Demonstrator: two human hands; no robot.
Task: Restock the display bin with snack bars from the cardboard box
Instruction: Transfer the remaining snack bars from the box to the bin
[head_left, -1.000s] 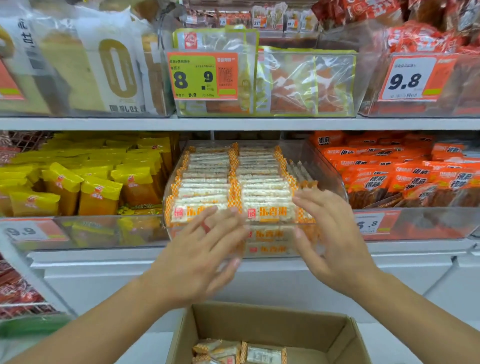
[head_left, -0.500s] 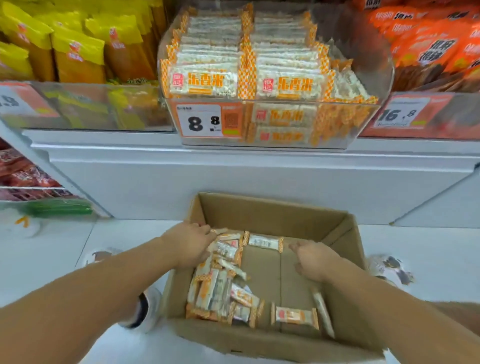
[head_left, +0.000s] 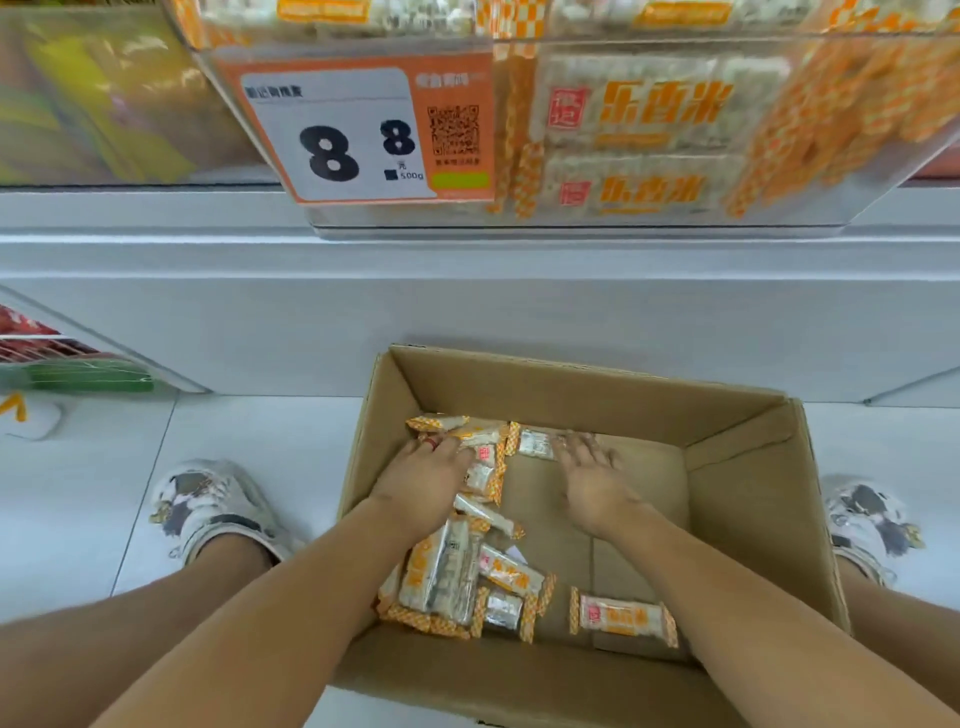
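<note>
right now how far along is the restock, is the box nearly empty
Done: the clear display bin above the white shelf already looks well packed with orange-and-white snack bars behind its front wall.
In hand: both hands are down in the brown cardboard box; the left hand rests on the pile, the right hand reaches a bar at the back.
Left: a loose pile of bars remains, plus a single bar.

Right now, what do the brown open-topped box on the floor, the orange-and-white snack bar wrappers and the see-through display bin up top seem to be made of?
Brown open-topped box: plain matte cardboard, judging by its folded flaps and creases.
Orange-and-white snack bar wrappers: thin glossy plastic film, probably, with crimped checkered ends and clear windows.
See-through display bin: clear rigid plastic, likely acrylic; stacked bars show through its shiny front.
</note>
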